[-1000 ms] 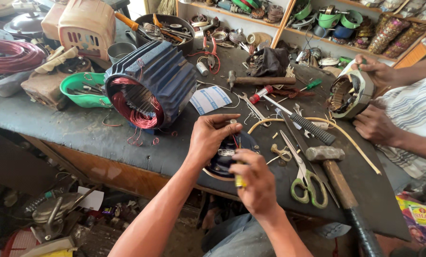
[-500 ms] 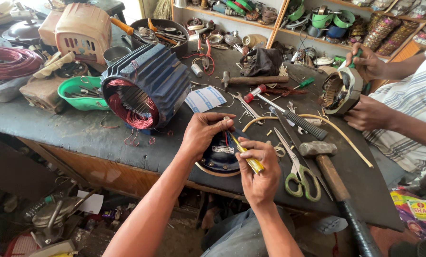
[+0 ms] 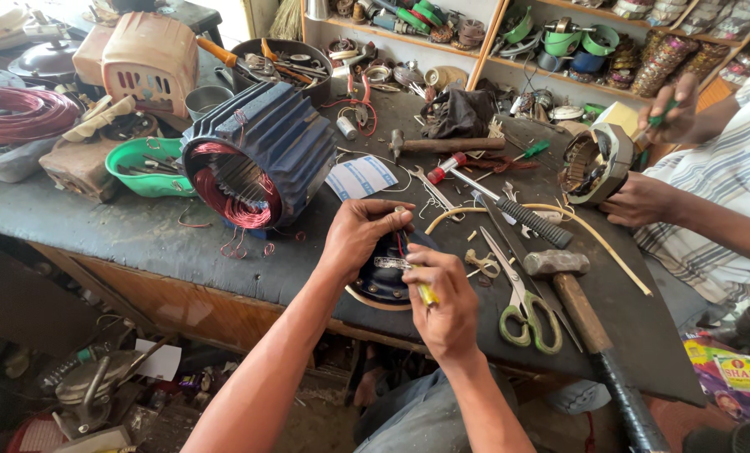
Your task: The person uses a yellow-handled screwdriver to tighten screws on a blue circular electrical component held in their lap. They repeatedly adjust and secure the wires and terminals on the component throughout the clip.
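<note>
At the far left a loose coil of red wire (image 3: 10, 113) lies in a pale tray, beside a glossy green plastic bowl (image 3: 144, 168) of small metal parts. Next stands a large ribbed blue motor housing (image 3: 257, 155), its round mouth lined with reddish copper windings and facing the near edge of the dusty grey workbench (image 3: 98, 226). At that edge sits a small dark round motor part (image 3: 383, 277), lying flat. The left hand (image 3: 360, 237) curls over its top, fingertips pinching something small there. The right hand (image 3: 446, 298) is closed around a yellow-handled screwdriver (image 3: 425, 289), its long axis pointing up and away toward the part. Farther right lie green-handled scissors (image 3: 526, 306), a steel-headed hammer (image 3: 572, 289) and another person's hand (image 3: 643, 200) holding a worn round casing (image 3: 597, 164).
</note>
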